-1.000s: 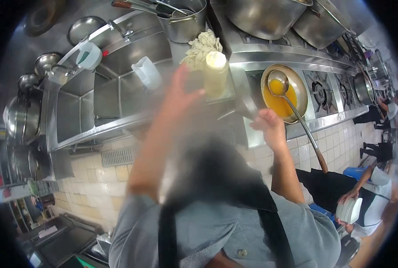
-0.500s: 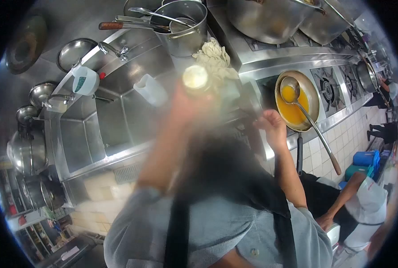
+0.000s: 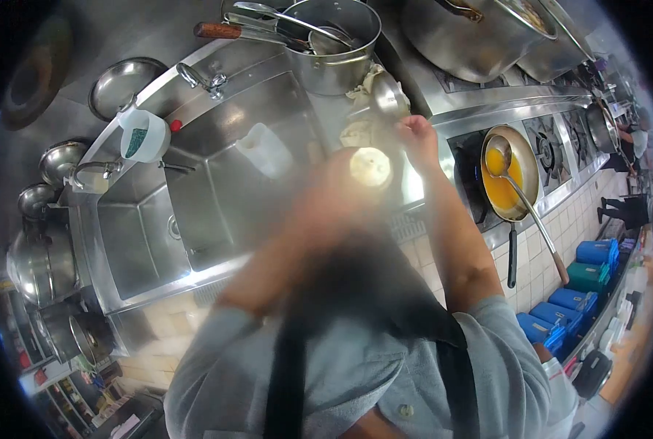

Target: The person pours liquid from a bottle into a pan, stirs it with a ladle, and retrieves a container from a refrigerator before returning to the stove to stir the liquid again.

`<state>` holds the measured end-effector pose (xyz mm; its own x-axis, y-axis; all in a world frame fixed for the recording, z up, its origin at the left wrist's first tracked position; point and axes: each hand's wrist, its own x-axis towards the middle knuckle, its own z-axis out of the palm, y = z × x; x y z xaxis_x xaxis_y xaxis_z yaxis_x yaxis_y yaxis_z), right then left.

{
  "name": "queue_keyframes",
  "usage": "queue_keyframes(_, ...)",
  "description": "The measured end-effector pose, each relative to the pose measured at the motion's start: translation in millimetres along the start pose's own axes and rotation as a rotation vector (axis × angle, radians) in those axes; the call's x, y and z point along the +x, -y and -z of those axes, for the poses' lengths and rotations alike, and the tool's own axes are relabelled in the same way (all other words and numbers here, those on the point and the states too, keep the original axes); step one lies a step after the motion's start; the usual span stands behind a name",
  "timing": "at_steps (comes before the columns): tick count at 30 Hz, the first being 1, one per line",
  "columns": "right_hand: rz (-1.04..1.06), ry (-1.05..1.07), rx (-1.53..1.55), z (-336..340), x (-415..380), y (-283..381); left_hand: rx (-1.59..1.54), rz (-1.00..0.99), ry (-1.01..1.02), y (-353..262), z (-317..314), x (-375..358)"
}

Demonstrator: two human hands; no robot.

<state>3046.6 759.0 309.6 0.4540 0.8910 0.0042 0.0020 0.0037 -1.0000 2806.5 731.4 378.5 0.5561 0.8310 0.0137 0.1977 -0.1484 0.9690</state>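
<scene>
My left hand (image 3: 330, 192), blurred, is wrapped round a container (image 3: 370, 168) whose round top shows pale, creamy contents. My right hand (image 3: 419, 137) is raised just beyond it, fingers pinched together; what they hold, if anything, is hidden. A shiny rounded metal piece (image 3: 390, 95) lies close to those fingertips, over a crumpled pale cloth (image 3: 357, 134). To the right, a pan (image 3: 529, 162) with orange-yellow liquid sits on the stove, and a long-handled ladle (image 3: 533, 212) rests in it.
A tall pot (image 3: 341, 72) with utensils stands past the sink. The steel sink (image 3: 140, 241) lies left, with a white jug (image 3: 266, 152) in it and another container (image 3: 151, 139) on its ledge. Large pots (image 3: 465, 44) stand on the back burners. Blue bins (image 3: 555, 313) are at the lower right.
Both hands have shifted relative to the counter, and my right hand is now nearer the cloth. The metal piece now shows over the cloth. The view has turned; the person at lower right is mostly out of view.
</scene>
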Motion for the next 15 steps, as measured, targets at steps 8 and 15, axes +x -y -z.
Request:
queue_keyframes(8, -0.041, -0.058, -0.280, 1.0, -27.8, 30.5, 0.037, -0.126, 0.056, 32.7, -8.0, 20.1)
queue_keyframes(15, 0.421, 0.202, -0.703, -15.8, -102.2, 150.3, 0.080, -0.054, 0.004, 3.4, -22.3, 31.7)
